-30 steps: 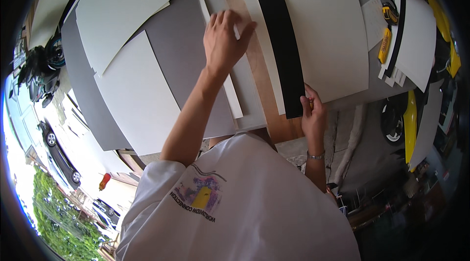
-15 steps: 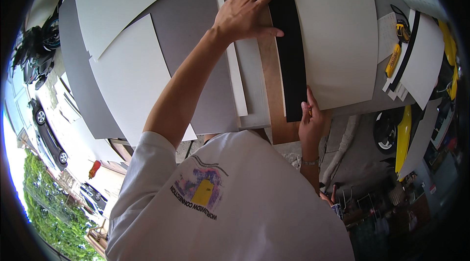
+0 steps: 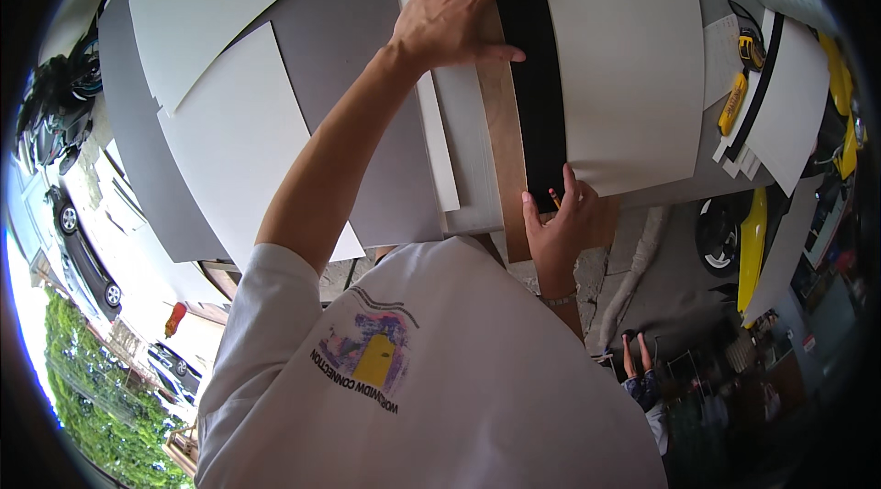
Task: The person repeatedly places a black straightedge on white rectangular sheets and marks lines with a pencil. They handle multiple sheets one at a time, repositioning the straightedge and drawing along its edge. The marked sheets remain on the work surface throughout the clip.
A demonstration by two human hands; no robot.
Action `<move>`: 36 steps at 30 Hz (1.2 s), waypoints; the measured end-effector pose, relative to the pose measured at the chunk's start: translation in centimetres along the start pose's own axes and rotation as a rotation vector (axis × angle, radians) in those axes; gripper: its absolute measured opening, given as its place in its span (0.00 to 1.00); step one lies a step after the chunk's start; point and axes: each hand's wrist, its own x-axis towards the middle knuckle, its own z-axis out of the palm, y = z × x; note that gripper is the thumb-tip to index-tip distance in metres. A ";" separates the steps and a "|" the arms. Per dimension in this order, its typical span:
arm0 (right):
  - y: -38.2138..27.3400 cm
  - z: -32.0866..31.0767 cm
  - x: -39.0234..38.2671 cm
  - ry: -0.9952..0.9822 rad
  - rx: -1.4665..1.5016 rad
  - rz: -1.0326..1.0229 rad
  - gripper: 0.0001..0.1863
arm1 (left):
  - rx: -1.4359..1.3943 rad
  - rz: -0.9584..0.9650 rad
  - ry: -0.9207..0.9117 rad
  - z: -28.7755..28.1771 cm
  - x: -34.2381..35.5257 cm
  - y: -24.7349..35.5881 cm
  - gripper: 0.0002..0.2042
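Observation:
A long black strip (image 3: 537,104) runs away from me over a brown board (image 3: 500,122), beside a large white sheet (image 3: 633,76). My left hand (image 3: 454,12) lies flat with fingers spread across the strip's far part and left edge, its thumb resting on the black. At the near end is my right hand (image 3: 562,227), thumb by the left edge and index finger by the right edge. A pencil (image 3: 554,198) is tucked in this hand, only its orange-red end showing between thumb and fingers.
White sheets (image 3: 239,122) lie on a grey sheet (image 3: 367,140) to the left, with a narrow white strip (image 3: 431,122) nearby. At right are a tape measure (image 3: 751,50), a yellow cutter knife (image 3: 732,104) and white pieces (image 3: 794,90). Another person's legs (image 3: 636,356) show at lower right.
My right hand has shifted from the strip's right near corner to span its near end, thumb now at the left edge. The left hand stays flat on the strip; the whole view has shifted slightly.

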 end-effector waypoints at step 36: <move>0.0 0.2 -0.1 -0.005 0.186 0.037 0.41 | -0.041 0.003 0.030 0.4 -0.3 -0.2 0.61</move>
